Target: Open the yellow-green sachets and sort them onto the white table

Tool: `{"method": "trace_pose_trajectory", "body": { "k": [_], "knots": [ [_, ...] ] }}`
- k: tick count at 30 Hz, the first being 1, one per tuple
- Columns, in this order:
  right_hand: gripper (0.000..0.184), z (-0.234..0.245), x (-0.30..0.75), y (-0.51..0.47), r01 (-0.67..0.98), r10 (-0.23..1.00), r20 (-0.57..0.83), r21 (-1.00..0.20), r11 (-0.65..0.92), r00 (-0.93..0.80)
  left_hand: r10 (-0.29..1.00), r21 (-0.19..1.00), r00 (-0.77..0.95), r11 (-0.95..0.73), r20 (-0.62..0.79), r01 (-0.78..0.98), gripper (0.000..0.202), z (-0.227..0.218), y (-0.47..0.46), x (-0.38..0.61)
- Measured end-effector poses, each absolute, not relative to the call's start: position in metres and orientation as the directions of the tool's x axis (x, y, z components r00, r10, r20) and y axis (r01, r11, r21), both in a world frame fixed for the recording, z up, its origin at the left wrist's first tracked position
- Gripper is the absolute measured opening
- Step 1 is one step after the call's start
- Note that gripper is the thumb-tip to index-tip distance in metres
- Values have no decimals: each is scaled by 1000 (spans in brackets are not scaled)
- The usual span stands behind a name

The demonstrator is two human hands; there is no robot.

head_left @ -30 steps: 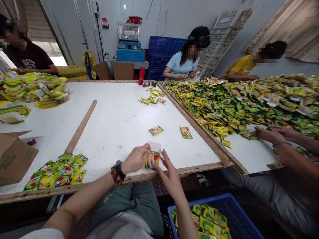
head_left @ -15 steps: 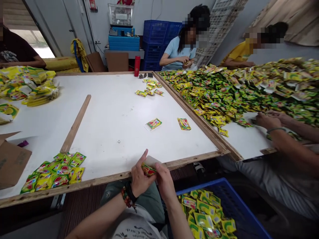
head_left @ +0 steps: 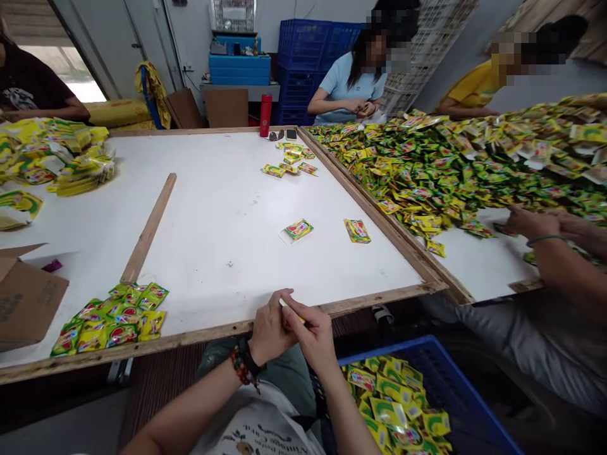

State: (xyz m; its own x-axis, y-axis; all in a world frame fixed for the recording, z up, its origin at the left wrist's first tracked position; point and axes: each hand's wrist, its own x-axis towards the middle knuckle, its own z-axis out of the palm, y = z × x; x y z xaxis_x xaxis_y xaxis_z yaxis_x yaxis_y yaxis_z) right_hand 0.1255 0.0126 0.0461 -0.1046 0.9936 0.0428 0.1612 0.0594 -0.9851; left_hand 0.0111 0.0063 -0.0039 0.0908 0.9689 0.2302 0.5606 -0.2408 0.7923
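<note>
**Foil sachet pinched between both hands at the table's near edge**

In the head view, the left hand and right hand sit close together, fingers curled narrowly inward, just over the wooden rim of the white table. They hide most of the sachet: only a sliver of its pale and yellow edge shows between the fingers, so its exact grip cannot be told. It looks very light, thin and soft, with a glossy skin that could slip, so the flat faces or sealed edge seem the surest place to pinch.

Beads and a dark band circle the left wrist. Just below the right forearm, a blue plastic crate holds more sachets. On the table, a loose group of sachets lies beside a wooden strip, and two single sachets lie apart near the middle. To the right, another person's hands reach at the edge of a large sachet heap.
</note>
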Motion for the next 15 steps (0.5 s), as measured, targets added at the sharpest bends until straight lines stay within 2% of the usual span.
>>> {"method": "trace_pose_trajectory", "body": {
  "k": [3, 6, 10, 15],
  "knots": [
    [32, 45, 124, 17, 216, 996, 36, -975, 53, -83, 966, 783, 68, -243, 249, 573, 61, -8, 7, 13],
    [32, 48, 127, 22, 215, 979, 64, -971, 105, -191, 970, 774, 30, -211, 241, 597, 54, -12, 8, 13],
    [39, 50, 132, 23, 275, 913, 174, -918, 286, -370, 976, 811, -3, -181, 219, 557, 41, -12, 9, 12],
    [43, 39, 128, 17, 349, 865, 326, -816, 462, -382, 971, 826, 66, -229, 228, 514, 41, -9, 6, 10]
  ]
}}
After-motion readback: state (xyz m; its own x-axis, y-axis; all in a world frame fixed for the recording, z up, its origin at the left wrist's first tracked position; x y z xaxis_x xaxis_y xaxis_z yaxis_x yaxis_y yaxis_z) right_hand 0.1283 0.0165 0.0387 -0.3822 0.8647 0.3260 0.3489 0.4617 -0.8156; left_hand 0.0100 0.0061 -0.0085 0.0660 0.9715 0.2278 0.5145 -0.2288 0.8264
